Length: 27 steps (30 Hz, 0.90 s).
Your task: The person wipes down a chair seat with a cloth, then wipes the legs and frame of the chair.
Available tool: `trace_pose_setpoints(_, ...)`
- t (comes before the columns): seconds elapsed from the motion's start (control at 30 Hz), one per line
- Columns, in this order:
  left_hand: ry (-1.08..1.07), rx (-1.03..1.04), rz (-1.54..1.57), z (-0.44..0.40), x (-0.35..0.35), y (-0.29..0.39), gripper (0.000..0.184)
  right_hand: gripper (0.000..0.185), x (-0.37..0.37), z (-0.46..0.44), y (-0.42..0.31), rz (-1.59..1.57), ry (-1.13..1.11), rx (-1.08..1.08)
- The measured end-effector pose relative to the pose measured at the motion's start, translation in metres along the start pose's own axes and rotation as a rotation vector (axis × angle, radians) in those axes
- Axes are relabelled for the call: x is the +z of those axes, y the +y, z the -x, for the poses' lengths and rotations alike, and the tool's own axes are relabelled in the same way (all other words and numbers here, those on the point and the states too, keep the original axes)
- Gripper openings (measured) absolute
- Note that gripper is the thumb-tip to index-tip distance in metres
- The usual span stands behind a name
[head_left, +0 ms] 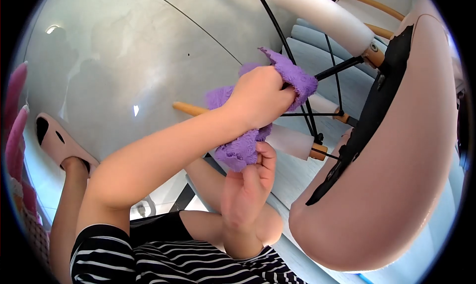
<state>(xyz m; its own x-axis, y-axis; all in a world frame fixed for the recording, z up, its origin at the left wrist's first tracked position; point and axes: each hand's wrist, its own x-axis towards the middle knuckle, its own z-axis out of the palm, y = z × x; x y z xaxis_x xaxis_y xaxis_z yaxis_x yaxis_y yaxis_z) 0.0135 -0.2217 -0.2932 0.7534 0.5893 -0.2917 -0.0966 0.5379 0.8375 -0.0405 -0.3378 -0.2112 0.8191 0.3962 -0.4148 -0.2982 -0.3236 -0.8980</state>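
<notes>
My left hand [263,98] is closed round a purple cloth [238,150], its fist beside the black metal rods [329,73] of a tipped pink chair [396,185]. Lower down, my right hand [250,185] pinches the hanging part of the same cloth. Behind my left hand passes a wooden chair leg [191,109] with a white wrap [287,141] on its upper part. A second wrapped leg [322,16] slants across the top. Black material [382,105] covers the underside of the seat.
Below the chair is a light blue slatted surface [317,61]. A glossy grey floor [124,61] spreads to the left, where one foot wears a pink slipper [62,140]. Pink objects [17,120] stand at the far left edge. More wooden bars [369,3] show at upper right.
</notes>
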Motion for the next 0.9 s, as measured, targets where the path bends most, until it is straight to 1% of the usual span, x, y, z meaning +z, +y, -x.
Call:
trace_pose_setpoints(0.03,-0.01,-0.001,-0.002,-0.001,0.003,-0.007,0.024,0.04,-0.001,-0.001,0.0,-0.002,-0.005,-0.01)
trace_pose_setpoints(0.13,0.042,0.116,-0.106,0.0,0.003,-0.015,0.024,0.039,-0.002,-0.004,0.002,-0.017,-0.026,0.005)
trace_pose_setpoints(0.33,0.001,0.342,-0.408,0.006,-0.003,-0.031,0.021,0.038,0.0,-0.005,-0.002,-0.006,-0.004,0.044)
trace_pose_setpoints(0.43,-0.254,0.122,-0.563,0.018,-0.005,-0.064,0.018,0.038,0.002,-0.006,0.001,0.019,0.019,0.086)
trace_pose_setpoints(0.53,-0.075,0.093,-0.169,0.033,-0.004,-0.09,0.02,0.038,0.001,-0.007,0.006,0.032,0.01,0.116)
trace_pose_setpoints(0.57,-0.028,0.082,0.012,0.031,-0.003,-0.095,0.021,0.038,0.0,-0.007,0.008,0.034,0.005,0.123)
trace_pose_setpoints(0.63,0.065,0.063,0.381,0.023,-0.013,-0.062,0.023,0.038,-0.001,-0.004,0.008,0.03,-0.017,0.097)
trace_pose_setpoints(0.7,-0.01,-0.159,0.541,0.0,-0.032,-0.041,0.032,0.038,0.0,-0.004,0.007,0.039,-0.049,0.046)
trace_pose_setpoints(0.77,0.093,-0.251,0.871,-0.011,-0.042,-0.003,0.033,0.039,0.007,-0.006,0.004,0.055,-0.103,-0.032)
trace_pose_setpoints(0.87,0.153,-0.235,1.059,-0.041,-0.048,0.009,0.026,0.037,0.024,-0.013,-0.003,0.081,-0.132,-0.13)
trace_pose_setpoints(0.9,0.096,-0.128,1.062,-0.051,-0.05,0.008,0.03,0.037,0.025,-0.016,-0.003,0.095,-0.122,-0.142)
